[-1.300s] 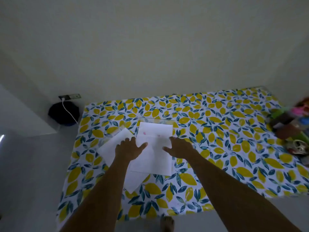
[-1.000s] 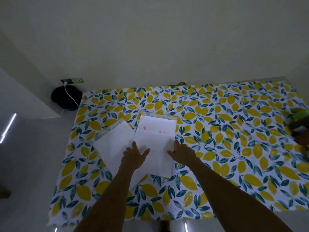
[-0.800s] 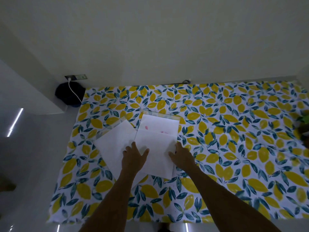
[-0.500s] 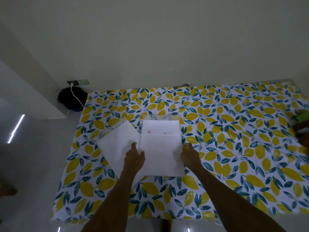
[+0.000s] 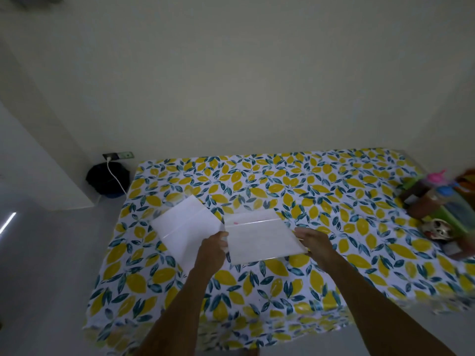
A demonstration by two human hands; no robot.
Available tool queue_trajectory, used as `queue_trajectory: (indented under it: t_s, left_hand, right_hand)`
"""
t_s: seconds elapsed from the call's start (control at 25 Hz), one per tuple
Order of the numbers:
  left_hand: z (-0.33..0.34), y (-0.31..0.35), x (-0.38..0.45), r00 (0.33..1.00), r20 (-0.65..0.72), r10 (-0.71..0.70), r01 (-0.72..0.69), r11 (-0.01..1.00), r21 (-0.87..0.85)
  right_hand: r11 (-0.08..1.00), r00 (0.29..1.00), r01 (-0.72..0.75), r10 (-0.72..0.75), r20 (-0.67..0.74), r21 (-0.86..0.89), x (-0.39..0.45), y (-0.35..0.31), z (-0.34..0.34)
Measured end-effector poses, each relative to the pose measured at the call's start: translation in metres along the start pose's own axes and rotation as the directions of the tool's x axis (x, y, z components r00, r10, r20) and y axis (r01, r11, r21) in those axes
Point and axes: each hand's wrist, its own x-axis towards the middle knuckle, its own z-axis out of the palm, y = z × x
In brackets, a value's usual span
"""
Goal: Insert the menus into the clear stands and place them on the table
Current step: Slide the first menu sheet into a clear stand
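Both hands, left (image 5: 213, 246) and right (image 5: 312, 240), gripping opposite side edges of a clear stand with menu (image 5: 262, 236) above the lemon-print counter (image 5: 282, 278), second stand (image 5: 185, 227) lying just left.

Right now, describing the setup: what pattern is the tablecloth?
Yellow lemons with teal leaves on white tablecloth, head view.

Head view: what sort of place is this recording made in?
Most likely a room in a home: a table under a lemon-print tablecloth, a bare wall with a power socket, and a cluster of colourful household items at the table's right edge.
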Motion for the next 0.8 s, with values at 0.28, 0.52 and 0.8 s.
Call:
queue_trajectory:
  t_s: [0.28, 0.52, 0.8]
  left_hand:
    - [0.001, 0.015, 0.001, 0.990, -0.056, 0.132, -0.127, 0.988, 0.093]
    - [-0.031, 0.037, 0.021, 0.974, -0.165, 0.153, -0.152, 0.988, 0.021]
    - [-0.061, 0.054, 0.086, 0.963, -0.201, 0.177, -0.168, 0.984, 0.060]
  right_hand:
    - [0.998, 0.996, 0.040, -0.044, 0.080, 0.044, -0.023, -0.012, -0.024]
    - [0.973, 0.970, 0.205, -0.187, 0.157, -0.109, -0.005, -0.049, -0.021]
    - [0.870, 0.918, 0.394, -0.362, 0.159, -0.295, 0.067, -0.086, 0.004]
